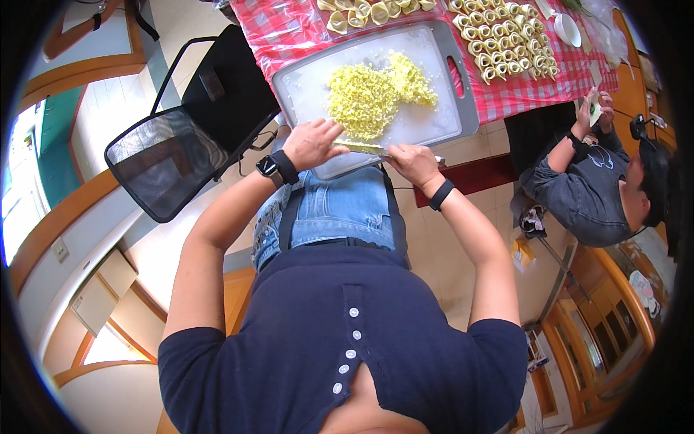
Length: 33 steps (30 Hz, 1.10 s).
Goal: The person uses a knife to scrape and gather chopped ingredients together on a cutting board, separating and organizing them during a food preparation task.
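Observation:
My right hand [415,163] grips the handle of a kitchen knife [362,147] at the near side of a grey-rimmed cutting board [455,122]. Bits of yellow food cling to the blade, which lies level across the board's near edge. At the blade's left end, the thumb and fingers of my left hand [314,144] pinch it; the tip is hidden. Just beyond the blade, a large mound of finely chopped yellow food [362,100] joins a smaller pile [413,81] on its right.
Folded dumplings [504,43] stand in rows on a red checked tablecloth [496,103], with more dumplings [374,10] behind the board. A white bowl [567,30] sits far right. A black mesh chair [168,157] is at left. Another person [583,184] at right holds a wrapper [595,111].

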Tool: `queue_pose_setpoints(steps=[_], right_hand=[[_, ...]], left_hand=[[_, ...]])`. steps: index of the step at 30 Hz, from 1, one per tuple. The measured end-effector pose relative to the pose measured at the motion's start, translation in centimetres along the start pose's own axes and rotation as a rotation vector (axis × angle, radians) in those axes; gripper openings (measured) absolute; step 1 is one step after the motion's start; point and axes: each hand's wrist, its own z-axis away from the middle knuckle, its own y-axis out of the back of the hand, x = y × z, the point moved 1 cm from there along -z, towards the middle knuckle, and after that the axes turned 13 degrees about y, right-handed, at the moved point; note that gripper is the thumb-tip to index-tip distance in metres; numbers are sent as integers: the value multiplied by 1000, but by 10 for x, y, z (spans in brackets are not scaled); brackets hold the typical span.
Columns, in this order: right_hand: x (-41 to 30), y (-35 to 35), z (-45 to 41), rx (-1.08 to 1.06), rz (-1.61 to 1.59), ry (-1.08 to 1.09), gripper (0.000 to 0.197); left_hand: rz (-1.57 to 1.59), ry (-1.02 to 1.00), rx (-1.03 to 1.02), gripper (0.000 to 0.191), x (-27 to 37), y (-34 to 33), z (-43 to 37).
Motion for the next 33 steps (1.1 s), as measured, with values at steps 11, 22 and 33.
queue_pose_setpoints(steps=[11, 22, 33], right_hand=[[19, -6, -19, 10, -56, -103, 30], [11, 9, -37, 140, -1319, -906, 46], [-4, -3, -10, 317, -1708, -1069, 44]], left_hand=[[374, 487, 424, 28, -23, 8, 30], [-123, 260, 328, 44, 28, -21, 26], [-216, -54, 144, 58, 41, -52, -17]])
